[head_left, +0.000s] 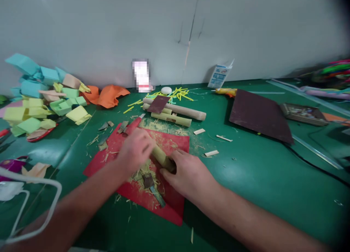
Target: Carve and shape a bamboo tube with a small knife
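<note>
My left hand [138,148] is closed at the far end of a short bamboo tube [160,155], its fingers slightly blurred. The near end of the tube sits between the thumb and fingers of my right hand [190,168]. Both hands hold the tube, tilted, over a red sheet [172,212] strewn with bamboo shavings and dust. A small dark square piece [148,180] and a grey-green strip [158,196] lie among the shavings below the tube. Just beyond my left hand is a red-handled knife [133,125], its blade pointing away.
Bamboo sticks [186,111] lie behind the sheet under a brown square [158,104]. Folded paper pieces [32,110] are heaped at left, near a white cable [56,197]. At right are a dark brown sheet [258,115] and a tray [303,114]. A carton [219,75] leans against the wall.
</note>
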The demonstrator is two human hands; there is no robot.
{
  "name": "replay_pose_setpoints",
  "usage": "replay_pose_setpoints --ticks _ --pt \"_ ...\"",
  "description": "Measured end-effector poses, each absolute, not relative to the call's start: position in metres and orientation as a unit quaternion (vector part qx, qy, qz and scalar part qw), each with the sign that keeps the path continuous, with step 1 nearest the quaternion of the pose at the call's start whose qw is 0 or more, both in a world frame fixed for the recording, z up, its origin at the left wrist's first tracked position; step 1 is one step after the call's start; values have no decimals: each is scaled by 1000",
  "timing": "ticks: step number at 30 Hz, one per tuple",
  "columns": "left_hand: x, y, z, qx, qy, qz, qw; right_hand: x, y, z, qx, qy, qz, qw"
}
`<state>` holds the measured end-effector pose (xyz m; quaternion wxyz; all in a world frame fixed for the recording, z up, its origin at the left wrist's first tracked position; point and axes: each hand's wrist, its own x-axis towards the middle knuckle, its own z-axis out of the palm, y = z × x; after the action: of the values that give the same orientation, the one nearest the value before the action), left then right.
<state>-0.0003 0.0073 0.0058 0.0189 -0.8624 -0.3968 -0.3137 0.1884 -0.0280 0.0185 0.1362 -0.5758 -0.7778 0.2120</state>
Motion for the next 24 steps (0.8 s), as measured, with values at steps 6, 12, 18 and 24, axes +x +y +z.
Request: replay_pose_setpoints --ticks 6,12,18,24 --pt "-3 7 8 -869 -383 -312 -7 189 -28 18 -578 -778 204 136" --pt "-1 3 6 -914 -313 -250 -70 190 -27 16 -566 -782 218 143" --pt "-7 11 8 -857 -412 -308 28 189 -27 17 -576 -775 217 141" --pt "-8 11 6 -865 -392 -313 12 189 -28 18 -568 -781 217 144"
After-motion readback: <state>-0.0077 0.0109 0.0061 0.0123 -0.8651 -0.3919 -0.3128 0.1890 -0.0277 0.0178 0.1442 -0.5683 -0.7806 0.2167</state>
